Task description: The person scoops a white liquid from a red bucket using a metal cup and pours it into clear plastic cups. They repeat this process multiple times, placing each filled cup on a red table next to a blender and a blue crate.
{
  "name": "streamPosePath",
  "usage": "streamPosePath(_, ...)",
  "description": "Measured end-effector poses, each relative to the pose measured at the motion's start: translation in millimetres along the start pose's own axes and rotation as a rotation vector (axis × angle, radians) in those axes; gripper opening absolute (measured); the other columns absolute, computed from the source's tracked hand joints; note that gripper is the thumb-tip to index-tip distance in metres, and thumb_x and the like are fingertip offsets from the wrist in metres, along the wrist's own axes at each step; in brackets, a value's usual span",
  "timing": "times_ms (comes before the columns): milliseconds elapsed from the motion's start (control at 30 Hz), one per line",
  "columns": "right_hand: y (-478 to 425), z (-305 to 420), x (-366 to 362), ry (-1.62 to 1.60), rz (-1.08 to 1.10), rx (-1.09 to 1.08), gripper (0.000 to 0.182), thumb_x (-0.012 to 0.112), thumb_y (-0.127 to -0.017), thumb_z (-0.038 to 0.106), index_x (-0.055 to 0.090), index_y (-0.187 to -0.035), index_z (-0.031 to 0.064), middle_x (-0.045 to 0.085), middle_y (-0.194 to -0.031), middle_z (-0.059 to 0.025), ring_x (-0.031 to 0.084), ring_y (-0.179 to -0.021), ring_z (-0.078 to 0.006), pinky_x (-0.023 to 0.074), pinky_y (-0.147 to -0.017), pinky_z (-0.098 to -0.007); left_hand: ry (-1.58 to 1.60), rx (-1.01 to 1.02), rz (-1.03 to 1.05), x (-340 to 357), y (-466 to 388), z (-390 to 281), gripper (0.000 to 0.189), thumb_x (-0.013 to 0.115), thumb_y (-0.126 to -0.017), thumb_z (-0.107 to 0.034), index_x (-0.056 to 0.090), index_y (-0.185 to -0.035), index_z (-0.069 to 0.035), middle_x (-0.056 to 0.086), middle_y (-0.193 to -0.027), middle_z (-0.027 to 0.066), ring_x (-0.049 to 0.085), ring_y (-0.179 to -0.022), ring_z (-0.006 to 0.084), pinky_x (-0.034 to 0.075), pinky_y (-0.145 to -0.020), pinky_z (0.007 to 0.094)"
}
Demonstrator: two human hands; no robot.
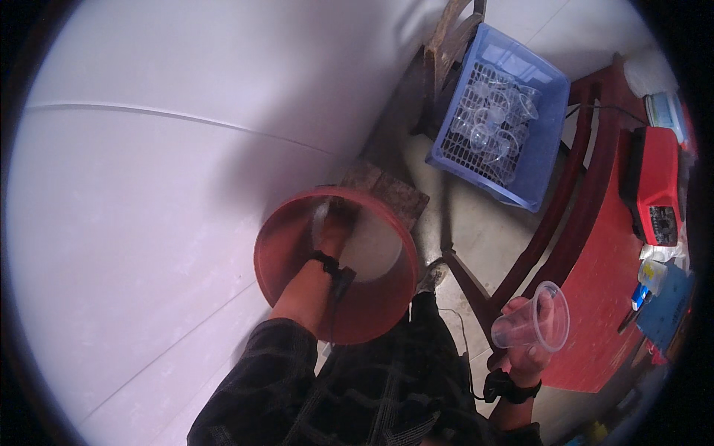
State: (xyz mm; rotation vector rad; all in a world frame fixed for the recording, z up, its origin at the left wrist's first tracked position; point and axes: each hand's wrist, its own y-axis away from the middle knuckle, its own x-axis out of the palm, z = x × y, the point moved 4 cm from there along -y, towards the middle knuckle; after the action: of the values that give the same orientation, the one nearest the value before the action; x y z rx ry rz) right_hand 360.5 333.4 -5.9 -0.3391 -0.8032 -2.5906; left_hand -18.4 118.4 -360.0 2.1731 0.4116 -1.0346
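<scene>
My left hand (341,214) reaches down into a round red-brown plastic bucket (357,330). Shadow hides its fingers, so I cannot tell whether they grip anything. Beside that hand, against the inner wall, is a pale, translucent streak (319,220) whose nature is unclear. Something pale and smooth, perhaps liquid, shows at the bucket's bottom. To the right, my right hand (527,357) holds a clear plastic cup (505,330) tilted on its side, its wide mouth facing right. Both wrists wear black straps with a small device.
A blue plastic crate (549,139) with a mesh floor holds several clear plastic cups (491,114). At right, a red table (591,312) carries a red-and-black device (658,187) and small items. Brown blocks (399,198) sit behind the bucket; a white wall (139,184) rises left.
</scene>
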Motion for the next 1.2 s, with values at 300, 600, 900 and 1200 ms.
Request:
streamPosePath(300,1.4,-10.2,0.3,-0.025,0.038,0.028,0.108,0.087,-0.059,0.045,0.034,-0.146,0.0087,0.055,-0.118,-0.0196,0.058,-0.106,-0.0306,0.0569,-0.083,-0.0403,-0.074,0.144,0.348,20.6,28.0,-87.9,0.044,0.049,-0.094,-0.015,0.051,-0.136,-0.005,0.054,-0.135,0.0210,0.056,-0.118,0.0392,0.047,-0.099,0.0467)
streamPosePath(600,3.5,-2.6,-0.3,-0.019,0.043,-0.028,0.108,0.086,-0.060,0.048,0.035,-0.147,0.0096,0.056,-0.116,-0.0193,0.057,-0.106,-0.0295,0.0571,-0.080,-0.0378,-0.243,0.121,0.579,-6.6,79.7,-86.0,0.057,0.068,-0.080,-0.032,0.059,-0.130,-0.005,0.060,-0.129,0.0205,0.057,-0.119,0.0381,0.047,-0.099,0.0466)
streamPosePath(900,-1.1,-11.2,-10.0,-0.108,0.060,-0.021,0.107,0.086,-0.058,0.042,0.034,-0.144,0.0063,0.056,-0.117,-0.0208,0.059,-0.106,-0.0316,0.0585,-0.081,-0.0415,0.151,-0.165,0.368,-12.3,73.9,14.2,0.056,0.060,-0.090,-0.029,0.050,-0.140,-0.006,0.057,-0.135,0.0193,0.054,-0.125,0.0345,0.042,-0.106,0.0433)
streamPosePath(1200,-7.6,-16.9,-4.7,-0.087,0.043,0.009,0.109,0.090,-0.058,0.046,0.035,-0.143,0.0064,0.056,-0.117,-0.0203,0.060,-0.106,-0.0311,0.0586,-0.081,-0.0416,0.894,-0.263,0.365,-14.7,77.4,-47.6,0.048,0.054,-0.098,-0.021,0.046,-0.142,-0.005,0.046,-0.147,0.0153,0.040,-0.139,0.0278,0.029,-0.117,0.0403)
